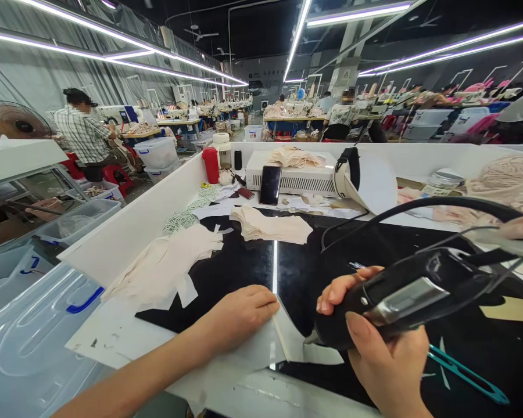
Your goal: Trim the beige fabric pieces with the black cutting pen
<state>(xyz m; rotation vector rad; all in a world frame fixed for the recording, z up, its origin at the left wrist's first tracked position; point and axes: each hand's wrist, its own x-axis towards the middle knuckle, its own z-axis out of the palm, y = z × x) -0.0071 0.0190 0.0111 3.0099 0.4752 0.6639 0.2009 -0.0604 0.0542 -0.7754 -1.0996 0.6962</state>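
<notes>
My right hand (387, 360) is wrapped round a black corded handheld tool (401, 290) with a silver plate on its side. The tool's small metal tip points left, close to the right part of a pale fabric piece (325, 353) on the black work surface (244, 267). My left hand (244, 316) rests on the left part of that fabric, fingers pressed together at a narrow cream strip (281, 334). Its fingertips are partly hidden from view. Beyond the hands lie a stack of cream fabric pieces (270, 225) and, to the left, a larger loose pile (169, 267).
A thick black cable (440, 200) arches from the tool to the right. Teal tweezers (470, 374) lie at lower right. At the back stand a white vented box (303, 177), a phone (270, 184) and a red cup (210, 165). A clear plastic bin (39, 331) is at left.
</notes>
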